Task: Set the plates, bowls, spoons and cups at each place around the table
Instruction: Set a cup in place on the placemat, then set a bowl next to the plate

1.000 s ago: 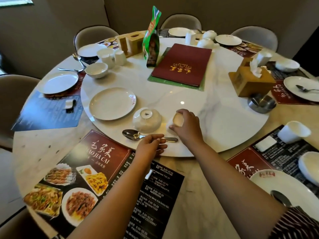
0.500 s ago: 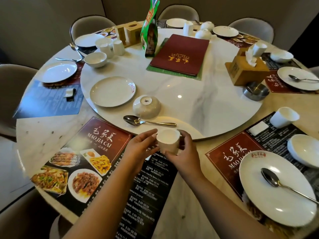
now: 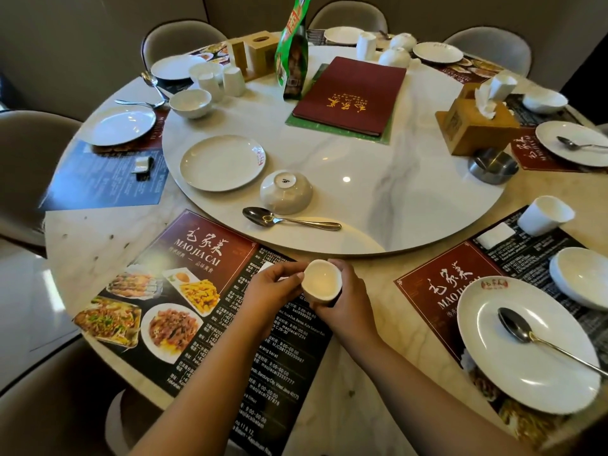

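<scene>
A small white cup [image 3: 321, 280] is upright, held between both hands over the top edge of the near placemat [image 3: 184, 291]. My right hand [image 3: 353, 307] wraps its right side and my left hand [image 3: 273, 287] pinches its left rim. On the white turntable [image 3: 378, 199] just beyond lie a spoon [image 3: 289, 219], an upside-down bowl [image 3: 285, 191] and an empty plate [image 3: 222, 162].
The place at right has a plate with spoon [image 3: 526, 343], a bowl [image 3: 580, 276] and a cup [image 3: 544, 215]. A red menu [image 3: 352, 93], wooden tissue box [image 3: 477, 123], metal ashtray [image 3: 493, 165] and green packet [image 3: 292, 57] stand on the turntable. Chairs ring the table.
My right hand lifted the cup off the turntable and brought it toward me over the placemat. My left hand left the spoon and joined on the cup.
</scene>
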Available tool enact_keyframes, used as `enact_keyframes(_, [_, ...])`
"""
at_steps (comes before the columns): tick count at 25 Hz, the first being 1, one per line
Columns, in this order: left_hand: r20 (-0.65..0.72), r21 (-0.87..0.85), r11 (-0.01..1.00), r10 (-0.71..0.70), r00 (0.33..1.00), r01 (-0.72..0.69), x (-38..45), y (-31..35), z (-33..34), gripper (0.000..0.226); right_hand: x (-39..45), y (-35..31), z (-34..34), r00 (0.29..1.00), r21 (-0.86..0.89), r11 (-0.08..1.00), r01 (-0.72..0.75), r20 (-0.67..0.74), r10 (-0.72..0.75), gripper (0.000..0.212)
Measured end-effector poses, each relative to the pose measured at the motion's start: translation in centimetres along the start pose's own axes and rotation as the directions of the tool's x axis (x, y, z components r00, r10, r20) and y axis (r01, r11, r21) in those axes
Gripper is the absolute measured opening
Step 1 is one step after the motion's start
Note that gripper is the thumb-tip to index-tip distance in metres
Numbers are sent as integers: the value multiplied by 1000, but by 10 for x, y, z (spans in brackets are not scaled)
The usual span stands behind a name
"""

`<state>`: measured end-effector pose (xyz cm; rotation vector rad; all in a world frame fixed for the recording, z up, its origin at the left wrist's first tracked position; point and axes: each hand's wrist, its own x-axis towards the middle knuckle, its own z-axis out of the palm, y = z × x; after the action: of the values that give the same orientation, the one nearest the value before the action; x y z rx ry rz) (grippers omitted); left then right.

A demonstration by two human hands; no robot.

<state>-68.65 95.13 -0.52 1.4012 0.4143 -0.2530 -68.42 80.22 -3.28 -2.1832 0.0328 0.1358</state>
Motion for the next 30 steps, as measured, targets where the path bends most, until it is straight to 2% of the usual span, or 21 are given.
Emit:
enact_keyframes(5, [19, -14, 1000, -16, 1000, 16, 5, -1, -2, 19, 0, 1, -4, 996, -76, 995, 68, 57, -63, 89])
enact_keyframes(8, [-25, -72, 997, -3, 1000, 1, 16, 10, -5, 22, 6, -11, -17, 986, -90, 984, 152, 87, -144, 95])
enact_keyframes(11, [-98, -107, 992, 54, 994, -65, 35, 32, -10, 23, 33, -30, -21, 971, -50, 971, 234, -28, -236, 76])
enact_keyframes(13, [-164, -123, 983, 114, 980, -135, 54, 48, -14, 24, 64, -47, -17, 963, -72, 963, 262, -53, -266, 69])
enact_keyframes(17, [-326, -61, 972, 196, 925, -227, 98, 77, -22, 25, 147, -82, -1, 947, -264, 911, 317, 131, -292, 86])
enact_keyframes(20, [-405, 85, 976, 219, 888, -202, 124, 90, -29, 26, 199, -93, 7, 918, -400, 847, 350, 325, -226, 98])
enact_keyframes(23, [-437, 129, 979, 200, 877, -159, 146, 91, -36, 25, 231, -93, 13, 876, -449, 816, 365, 462, -138, 105])
enact_keyframes(26, [-426, 138, 981, 182, 886, -135, 156, 91, -38, 25, 241, -89, 19, 861, -391, 845, 365, 488, -146, 105])
enact_keyframes(30, [-404, 148, 979, 188, 895, -138, 158, 93, -40, 28, 242, -84, 21, 879, -325, 871, 368, 426, -212, 100])
